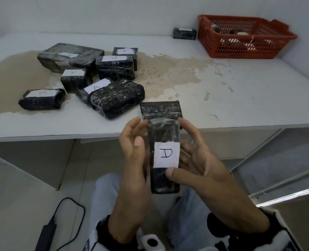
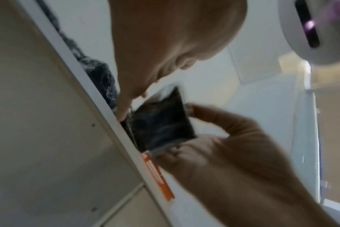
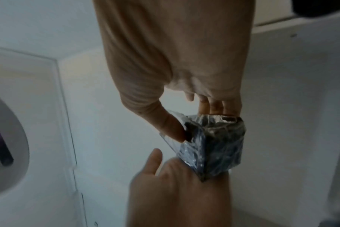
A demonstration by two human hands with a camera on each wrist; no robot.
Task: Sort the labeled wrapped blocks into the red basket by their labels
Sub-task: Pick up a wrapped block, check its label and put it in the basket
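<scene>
I hold a black plastic-wrapped block (image 1: 163, 131) upright in front of the table edge, its white label marked "A" (image 1: 166, 154) facing me. My right hand (image 1: 186, 151) grips it, thumb on the front below the label and fingers behind. My left hand (image 1: 137, 131) lies along its left side with relaxed fingers, fingertips touching the upper corner. The left wrist view shows the block (image 2: 161, 121) end-on with my left index fingertip (image 2: 124, 113) on it. In the right wrist view my right thumb (image 3: 171, 127) presses the block (image 3: 217, 145). The red basket (image 1: 240, 18) stands at the table's far right.
Several more labelled wrapped blocks (image 1: 99, 78) lie in a loose pile on the left of the stained white table (image 1: 240, 87). One block (image 1: 161, 109) lies at the near edge just behind my hands. A small block (image 1: 184, 33) sits left of the basket. A cabled charger (image 1: 48, 230) lies on the floor.
</scene>
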